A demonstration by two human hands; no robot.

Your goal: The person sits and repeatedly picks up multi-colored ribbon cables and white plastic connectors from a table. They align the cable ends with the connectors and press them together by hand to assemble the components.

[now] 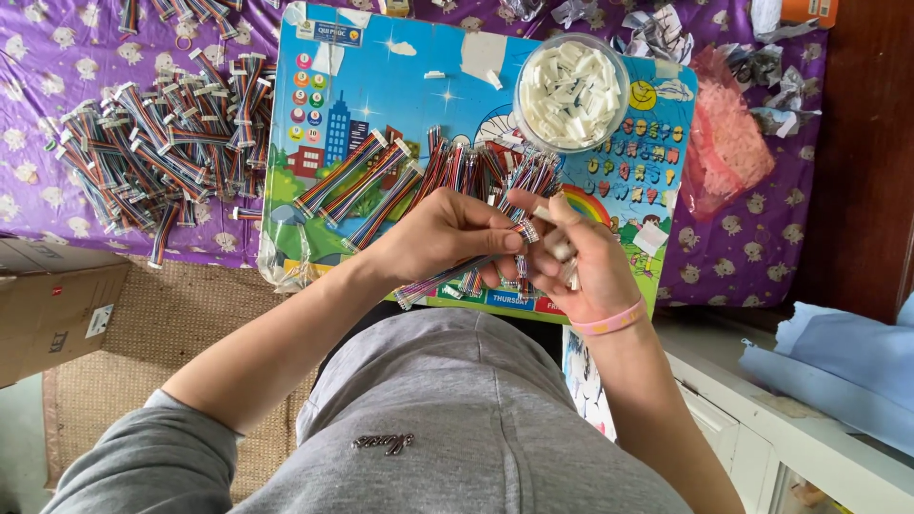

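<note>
Everything here is sitting around the colourful picture board [400, 86], so I'm using that as the anchor. The left hand [447, 236] is hovering over the board's near edge, fingers pinching one rainbow ribbon cable [457, 269] that's trailing back toward the person. The right hand [581, 262], the one wearing a pink wristband [609, 319], is curling closed right beside it, holding small white connectors [560, 249] against the cable's tip. The two hands are touching there, and the fingers are covering the join, so I can't tell whether the connector is actually on the cable.

More loose cables [476, 167] are lying across the middle of the board, partly hidden behind the hands. A clear round tub [571, 93] full of white connectors is sitting on the board's far right corner. A big heap of finished-looking cables [157, 143] is piling up left of the board on the purple cloth [38, 114], cut off at the top. A pink bag [728, 143] is lying just right of the board, contents hard to make out. A cardboard box [57, 305] is poking in down left.
</note>
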